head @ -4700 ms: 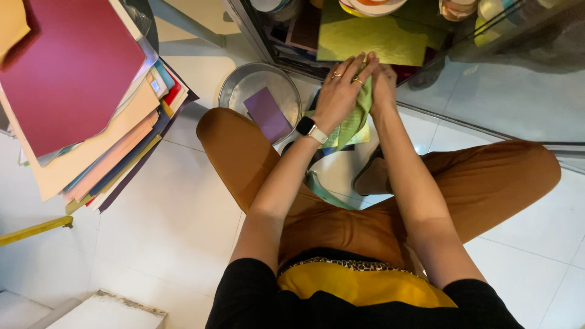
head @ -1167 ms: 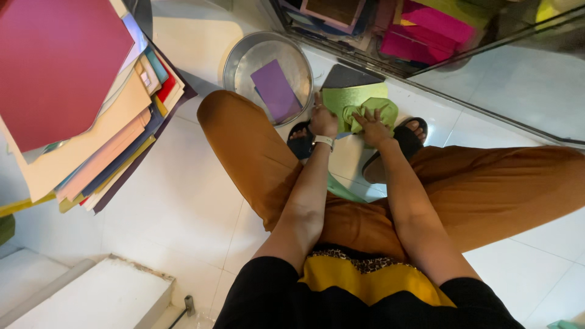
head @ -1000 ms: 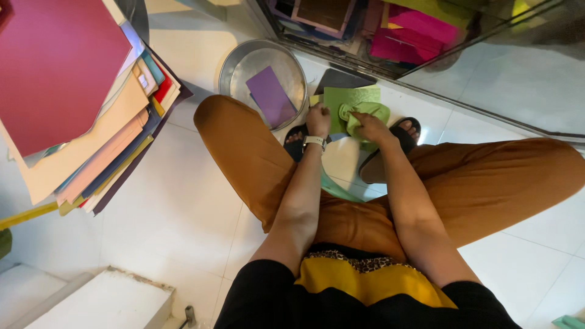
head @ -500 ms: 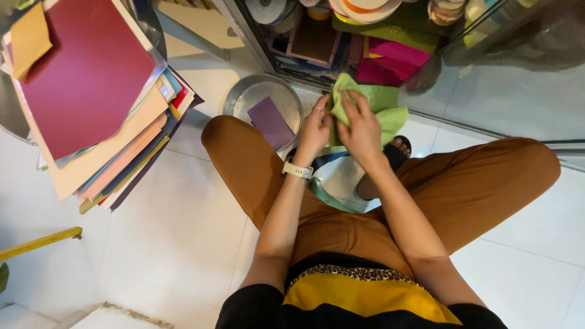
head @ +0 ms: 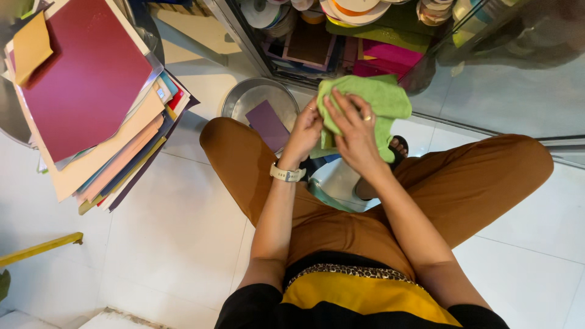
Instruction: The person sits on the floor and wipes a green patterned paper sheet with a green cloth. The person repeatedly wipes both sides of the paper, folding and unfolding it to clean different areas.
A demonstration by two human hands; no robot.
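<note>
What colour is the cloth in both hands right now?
Light green. The cloth shows best in the head view, held by the left hand and right hand.

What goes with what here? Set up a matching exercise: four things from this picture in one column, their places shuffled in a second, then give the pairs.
Things:
1. green cloth
2. purple card
3. dark red sheet
4. white watch

Places:
A. on top of the stack of coloured paper
B. around the left wrist
C. held up between the left hand and the right hand
D. inside the round metal bowl on the floor

Pairs: 1-C, 2-D, 3-A, 4-B
</note>
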